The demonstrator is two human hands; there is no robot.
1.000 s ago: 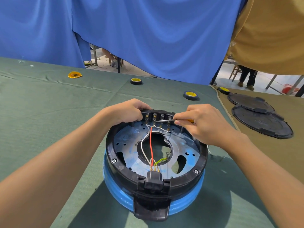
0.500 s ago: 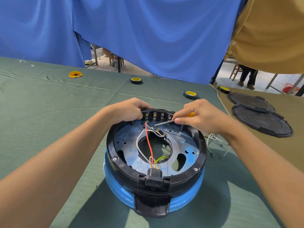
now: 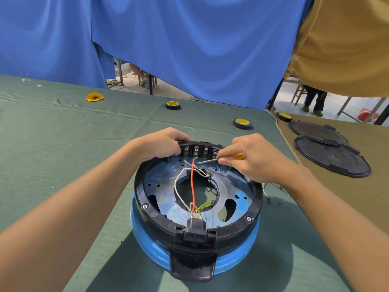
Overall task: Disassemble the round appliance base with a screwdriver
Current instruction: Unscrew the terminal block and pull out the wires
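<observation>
The round appliance base [image 3: 255,204], a black ring on a blue body, lies upside down on the green cloth in front of me. Its metal plate carries red, white and green-yellow wires [image 3: 192,182] that run to a black connector at the near rim. My left hand [image 3: 163,144] grips the far rim beside the terminal block [image 3: 200,149]. My right hand [image 3: 248,158] holds a screwdriver [image 3: 207,161] with a yellow handle. The shaft points left and its tip hangs just above the loose wire ends below the terminals.
Two black round covers [image 3: 330,158] lie on the tan cloth to the right. Rolls of tape [image 3: 242,123] [image 3: 172,105] [image 3: 284,116] and a yellow scrap [image 3: 94,96] sit further back. Thin loose wires [image 3: 277,192] lie right of the base. Blue curtains hang behind the table.
The screwdriver tip has come away from the terminal block and dropped a little. The red and white wire ends have come free of the terminals and sprung inward.
</observation>
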